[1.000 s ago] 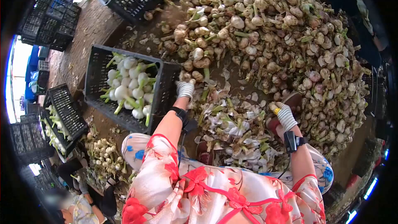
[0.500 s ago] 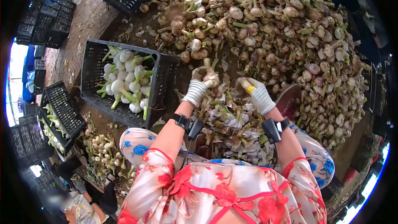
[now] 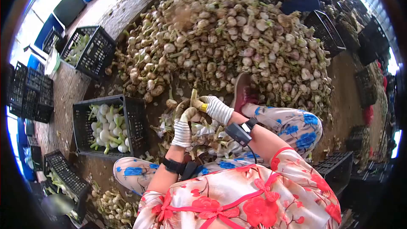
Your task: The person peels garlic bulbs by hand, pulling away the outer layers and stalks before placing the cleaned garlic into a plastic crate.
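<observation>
"Left hand [image 3: 183, 123] and right hand [image 3: 212, 107]: what has been changed in the head view?"
"Their gap has been narrowed; both are curled, so two-handed work is suggested. Whether anything is gripped cannot be told."
"Garlic heap [image 3: 258, 46]?"
"Spread beyond them; whiter bulbs [image 3: 107, 130] are held in the crate [image 3: 137, 123]."

One head-worn view, wide and round-edged, looks forward and down, close above the left hand [image 3: 182, 126] and right hand [image 3: 215, 107], the heap [image 3: 237, 44] farther off.

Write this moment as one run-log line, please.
left hand: near right hand; grip: unclear; black crate: white bulbs inside; garlic pile: beyond hands
</observation>
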Tool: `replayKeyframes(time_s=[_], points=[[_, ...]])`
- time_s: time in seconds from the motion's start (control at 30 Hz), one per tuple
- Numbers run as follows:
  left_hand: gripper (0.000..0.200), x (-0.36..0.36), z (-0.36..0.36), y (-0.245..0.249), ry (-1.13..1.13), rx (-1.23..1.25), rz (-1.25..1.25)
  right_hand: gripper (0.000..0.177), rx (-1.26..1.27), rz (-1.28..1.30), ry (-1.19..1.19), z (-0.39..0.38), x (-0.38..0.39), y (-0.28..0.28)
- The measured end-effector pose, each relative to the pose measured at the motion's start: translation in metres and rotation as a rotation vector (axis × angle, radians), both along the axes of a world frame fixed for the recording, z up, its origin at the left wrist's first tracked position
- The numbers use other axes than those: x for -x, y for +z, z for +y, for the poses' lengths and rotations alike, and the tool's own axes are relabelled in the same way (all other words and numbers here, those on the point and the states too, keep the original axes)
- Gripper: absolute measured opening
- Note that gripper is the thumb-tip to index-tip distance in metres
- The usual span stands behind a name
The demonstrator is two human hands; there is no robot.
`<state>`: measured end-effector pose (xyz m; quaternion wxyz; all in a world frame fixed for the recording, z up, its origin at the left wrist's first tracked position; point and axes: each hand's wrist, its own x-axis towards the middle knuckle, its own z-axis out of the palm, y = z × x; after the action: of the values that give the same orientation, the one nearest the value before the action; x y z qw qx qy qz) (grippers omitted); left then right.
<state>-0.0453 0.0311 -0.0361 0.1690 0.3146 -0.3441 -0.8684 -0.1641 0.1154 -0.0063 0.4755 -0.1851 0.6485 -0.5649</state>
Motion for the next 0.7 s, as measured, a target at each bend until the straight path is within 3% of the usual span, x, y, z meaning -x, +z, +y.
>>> replayKeyframes(time_s=[0.17, 0.3, 0.33, 0.43, 0.47, 0.5, 0.53, 0.57, 0.6, 0.63, 0.7], points=[[0.025, 0.004, 0.021, 0.019, 0.019, -0.255, 0.143, 0.026, 0.0, 0.413, 0.071, 0.029, -0.006, 0.034], [0.027, 0.007, 0.025, 0.032, -0.143, -0.436, 0.263, 0.022, 0.114, 0.293, 0.03, 0.056, -0.016, 0.061], [0.023, 0.011, 0.031, 0.037, -0.01, -0.398, 0.197, 0.022, 0.123, 0.254, 0.026, 0.062, -0.018, 0.066], [0.031, 0.008, 0.029, 0.041, -0.168, -0.389, 0.246, 0.024, 0.209, 0.316, -0.087, 0.065, -0.017, 0.04], [0.033, 0.01, 0.023, 0.036, -0.235, -0.347, 0.229, 0.022, 0.198, 0.215, -0.148, 0.067, -0.018, 0.042], [0.032, 0.008, 0.038, 0.07, -0.251, -0.273, 0.263, 0.021, 0.188, 0.117, -0.205, 0.068, -0.016, 0.045], [0.033, 0.013, 0.038, 0.04, -0.119, 0.174, 0.262, 0.024, 0.263, -0.071, -0.294, 0.064, -0.01, 0.02], [0.035, 0.017, 0.036, 0.009, 0.026, 0.617, 0.247, 0.024, 0.21, -0.138, -0.3, 0.07, -0.011, 0.037], [0.065, 0.005, 0.061, 0.061, -0.03, 0.591, 0.25, 0.023, 0.222, -0.092, -0.31, 0.068, -0.014, 0.037], [0.033, 0.005, 0.07, 0.064, 0.082, 0.655, 0.276, 0.022, 0.23, -0.052, -0.316, 0.066, -0.019, 0.036], [0.044, 0.001, 0.053, 0.053, -0.029, 0.5, 0.14, 0.02, 0.189, 0.418, -0.277, 0.058, -0.017, 0.025]])
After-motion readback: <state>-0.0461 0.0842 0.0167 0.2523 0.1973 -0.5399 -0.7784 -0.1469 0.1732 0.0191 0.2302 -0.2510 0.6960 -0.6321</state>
